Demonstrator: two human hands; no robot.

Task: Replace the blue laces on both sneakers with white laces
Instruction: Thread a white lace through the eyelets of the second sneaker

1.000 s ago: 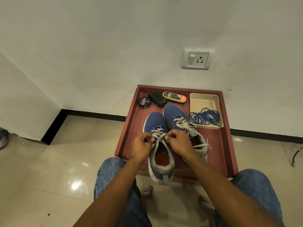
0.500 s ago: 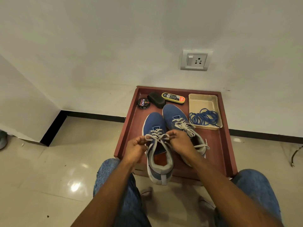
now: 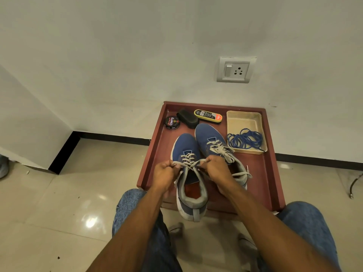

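From the head view, a red-brown tray (image 3: 155,150) sits on the floor against the wall, and both sneakers lie in it. The left sneaker (image 3: 188,173) lies toes to the far edge, its heel jutting over the near edge; the right sneaker (image 3: 213,140) lies just beside it, already threaded with a white lace whose ends trail loose. The left hand (image 3: 164,174) and the right hand (image 3: 215,169) each pinch one end of the white lace (image 3: 187,158) with curled fingers, drawing the ends apart across the top eyelets of the left sneaker. The blue laces (image 3: 245,139) lie coiled in a beige tray (image 3: 244,116) at the far right corner, well apart from the hands. Along the far edge sit a polish tin (image 3: 172,122), a black sponge (image 3: 187,118) and a yellow-edged brush (image 3: 208,115). Threading looks finished, so the step in hand seems to be tightening the crossover. The next move likely calls for even tension on both ends, then forming a bow without letting the crossing slacken.
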